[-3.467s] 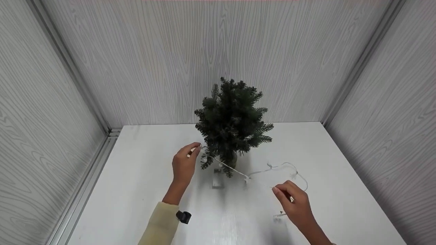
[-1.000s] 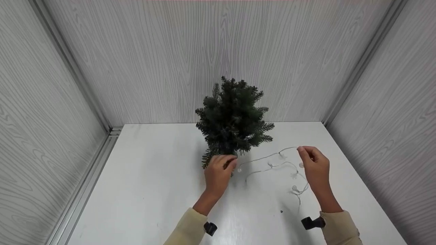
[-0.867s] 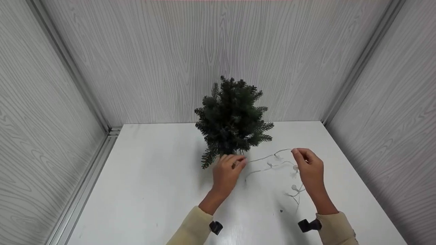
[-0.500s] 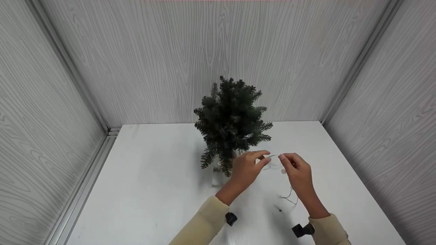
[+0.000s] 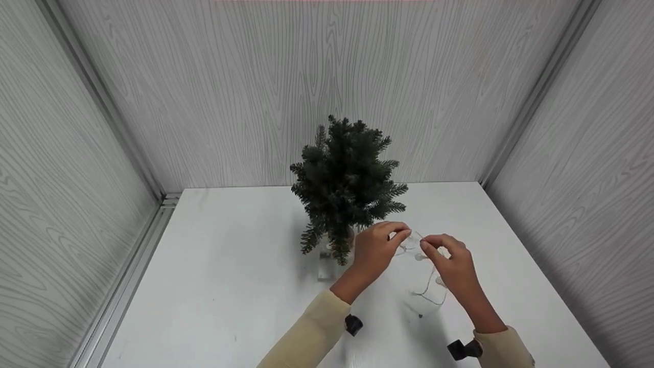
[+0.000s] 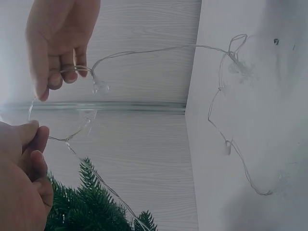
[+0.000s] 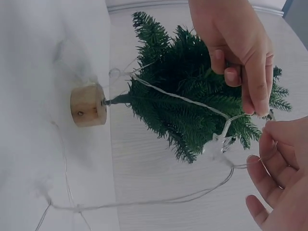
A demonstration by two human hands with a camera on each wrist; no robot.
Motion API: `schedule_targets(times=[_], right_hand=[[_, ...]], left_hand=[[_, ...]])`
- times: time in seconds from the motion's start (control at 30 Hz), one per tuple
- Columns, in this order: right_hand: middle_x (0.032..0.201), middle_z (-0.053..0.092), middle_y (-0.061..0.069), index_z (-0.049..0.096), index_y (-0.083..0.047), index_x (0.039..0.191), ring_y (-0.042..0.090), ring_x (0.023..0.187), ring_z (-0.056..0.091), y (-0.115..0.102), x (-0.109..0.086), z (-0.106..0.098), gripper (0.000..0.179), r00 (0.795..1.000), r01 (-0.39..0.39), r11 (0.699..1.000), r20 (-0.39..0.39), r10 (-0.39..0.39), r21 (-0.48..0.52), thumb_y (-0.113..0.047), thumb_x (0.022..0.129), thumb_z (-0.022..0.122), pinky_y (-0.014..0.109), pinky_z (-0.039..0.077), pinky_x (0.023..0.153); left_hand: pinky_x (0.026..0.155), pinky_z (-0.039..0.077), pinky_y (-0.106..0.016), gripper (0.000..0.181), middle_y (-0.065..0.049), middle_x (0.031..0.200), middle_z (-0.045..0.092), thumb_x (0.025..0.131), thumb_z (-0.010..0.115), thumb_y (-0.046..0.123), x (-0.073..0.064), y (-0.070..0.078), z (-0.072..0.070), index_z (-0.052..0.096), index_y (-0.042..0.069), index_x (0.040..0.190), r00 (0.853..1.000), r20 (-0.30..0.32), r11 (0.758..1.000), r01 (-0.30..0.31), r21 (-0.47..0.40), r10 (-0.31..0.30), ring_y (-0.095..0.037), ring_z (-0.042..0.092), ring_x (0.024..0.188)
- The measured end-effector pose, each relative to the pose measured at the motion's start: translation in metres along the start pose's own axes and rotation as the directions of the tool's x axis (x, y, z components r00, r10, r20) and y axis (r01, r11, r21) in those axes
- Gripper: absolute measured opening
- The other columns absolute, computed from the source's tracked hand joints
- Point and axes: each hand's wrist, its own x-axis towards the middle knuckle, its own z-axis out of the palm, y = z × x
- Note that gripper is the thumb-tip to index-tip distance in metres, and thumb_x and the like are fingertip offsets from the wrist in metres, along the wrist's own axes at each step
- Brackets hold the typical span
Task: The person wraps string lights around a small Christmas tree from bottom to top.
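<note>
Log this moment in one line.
left grip: pinches string lights | right grip: pinches string lights | fir tree: upright on wooden base | string lights: pass between grips above tabletop

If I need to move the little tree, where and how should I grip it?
Probably hold the tree by its round wooden base, coming low from the right: its sides are bare, while drooping branches hide its front in the head view. Mind the light string.

It's a booth, by the looks! Wood-grain panels [image 5: 245, 92] rise on three sides, metal strips [image 5: 533, 97] edging the corners, white table [image 5: 219, 276] between.
</note>
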Motion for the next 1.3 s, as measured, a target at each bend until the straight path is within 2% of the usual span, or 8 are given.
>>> schedule_targets(times=[0.13, 0.27, 0.33, 0.5, 0.67, 0.8, 1.03, 1.3], right_hand=[[0.101, 0.072, -0.002, 0.074, -0.013, 0.107, 0.005, 0.098, 0.059, 0.007, -0.003, -0.005, 0.017, 1.000, -0.007, 1.000, -0.020, 0.007, -0.011, -0.027, 0.098, 0.069, 0.033, 0.045, 0.091], [0.102, 0.070, -0.002, 0.073, -0.011, 0.108, 0.006, 0.096, 0.059, 0.013, -0.006, -0.010, 0.019, 0.999, -0.016, 0.999, -0.046, 0.014, -0.028, -0.027, 0.099, 0.068, 0.018, 0.045, 0.085], [0.101, 0.069, -0.003, 0.072, -0.011, 0.109, 0.006, 0.095, 0.058, 0.015, -0.007, -0.012, 0.021, 0.998, -0.039, 0.998, -0.060, 0.036, -0.041, -0.029, 0.099, 0.067, 0.015, 0.044, 0.082], [0.097, 0.069, -0.002, 0.071, -0.012, 0.110, 0.009, 0.092, 0.059, 0.016, -0.010, -0.014, 0.028, 0.991, -0.116, 0.992, -0.073, 0.113, -0.041, -0.037, 0.101, 0.064, 0.020, 0.045, 0.079], [0.092, 0.068, 0.004, 0.070, -0.009, 0.109, 0.013, 0.087, 0.063, 0.018, -0.012, -0.015, 0.030, 0.987, -0.154, 0.988, -0.045, 0.155, 0.029, -0.037, 0.101, 0.063, 0.022, 0.048, 0.076], [0.088, 0.066, 0.004, 0.070, -0.009, 0.110, 0.017, 0.081, 0.064, 0.015, -0.014, -0.017, 0.026, 0.982, -0.186, 0.979, -0.024, 0.189, 0.090, -0.032, 0.102, 0.063, 0.022, 0.051, 0.072], [0.089, 0.066, 0.010, 0.071, -0.007, 0.111, 0.017, 0.079, 0.064, 0.010, -0.017, -0.019, 0.023, 0.980, -0.185, 0.979, -0.053, 0.190, 0.092, -0.027, 0.102, 0.062, 0.021, 0.051, 0.069], [0.089, 0.067, 0.009, 0.072, -0.010, 0.110, 0.013, 0.080, 0.064, 0.010, -0.016, -0.018, 0.022, 0.987, -0.131, 0.986, -0.082, 0.140, 0.101, -0.028, 0.102, 0.063, 0.022, 0.051, 0.073]], left_hand=[[0.061, 0.045, -0.015, 0.019, 0.011, 0.095, 0.076, 0.099, 0.064, 0.036, 0.006, 0.005, 0.002, 0.078, 0.023, 0.101, 1.000, -0.009, 0.999, 0.011, -0.035, -0.012, -0.002, 0.062, 0.071], [0.063, 0.045, -0.016, 0.019, 0.009, 0.096, 0.076, 0.099, 0.065, 0.035, 0.012, 0.010, 0.002, 0.078, 0.022, 0.103, 0.998, 0.007, 0.992, 0.062, -0.112, -0.062, -0.002, 0.059, 0.070], [0.064, 0.045, -0.016, 0.019, 0.009, 0.096, 0.075, 0.099, 0.065, 0.035, 0.016, 0.011, 0.004, 0.078, 0.021, 0.103, 0.996, 0.023, 0.983, 0.092, -0.159, -0.090, -0.002, 0.058, 0.070], [0.069, 0.047, -0.017, 0.019, 0.008, 0.097, 0.076, 0.099, 0.066, 0.033, 0.024, 0.014, 0.007, 0.078, 0.019, 0.104, 0.986, 0.065, 0.945, 0.168, -0.280, -0.156, 0.000, 0.058, 0.073], [0.068, 0.047, -0.018, 0.018, 0.010, 0.094, 0.076, 0.098, 0.067, 0.032, 0.032, 0.018, 0.008, 0.079, 0.020, 0.104, 0.974, 0.086, 0.898, 0.226, -0.378, -0.209, 0.000, 0.056, 0.072], [0.070, 0.048, -0.018, 0.017, 0.009, 0.093, 0.076, 0.099, 0.067, 0.030, 0.042, 0.021, 0.007, 0.078, 0.018, 0.105, 0.973, 0.088, 0.870, 0.231, -0.436, -0.214, 0.000, 0.059, 0.076], [0.075, 0.050, -0.019, 0.020, 0.005, 0.097, 0.076, 0.099, 0.067, 0.027, 0.062, 0.022, 0.005, 0.078, 0.012, 0.108, 0.971, 0.102, 0.831, 0.236, -0.503, -0.214, -0.004, 0.066, 0.087], [0.070, 0.049, -0.018, 0.019, 0.004, 0.096, 0.075, 0.098, 0.068, 0.026, 0.081, 0.025, 0.004, 0.078, 0.013, 0.107, 0.970, 0.097, 0.818, 0.240, -0.523, -0.222, 0.000, 0.061, 0.080]])
